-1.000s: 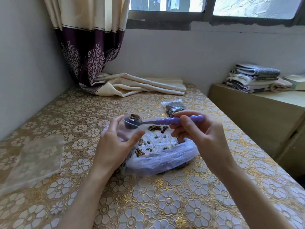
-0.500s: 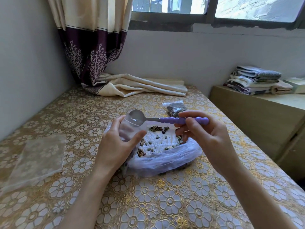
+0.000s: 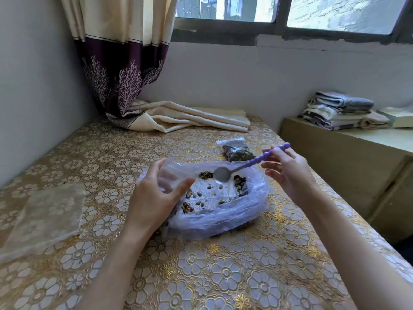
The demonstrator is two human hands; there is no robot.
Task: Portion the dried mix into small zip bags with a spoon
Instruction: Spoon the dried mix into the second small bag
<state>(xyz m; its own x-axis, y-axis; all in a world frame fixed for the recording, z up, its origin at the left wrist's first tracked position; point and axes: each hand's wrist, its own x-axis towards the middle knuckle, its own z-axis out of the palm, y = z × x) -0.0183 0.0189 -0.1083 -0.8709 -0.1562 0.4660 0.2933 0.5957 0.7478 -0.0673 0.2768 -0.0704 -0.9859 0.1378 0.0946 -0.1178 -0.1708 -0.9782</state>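
The left hand [image 3: 154, 198] holds a small zip bag [image 3: 172, 175] open at the near-left rim of the big bag of dried mix [image 3: 214, 198] on the desk [image 3: 201, 276]. The right hand [image 3: 288, 173] pinches the purple spoon [image 3: 245, 165], its empty bowl above the mix. A filled bag [image 3: 237, 149] lies just behind.

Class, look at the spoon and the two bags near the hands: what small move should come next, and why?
Probably dip the spoon into the dried mix for another scoop. Its bowl looks empty and hangs over the big bag. The right hand pinches its purple handle, and the left hand holds the small zip bag ready.
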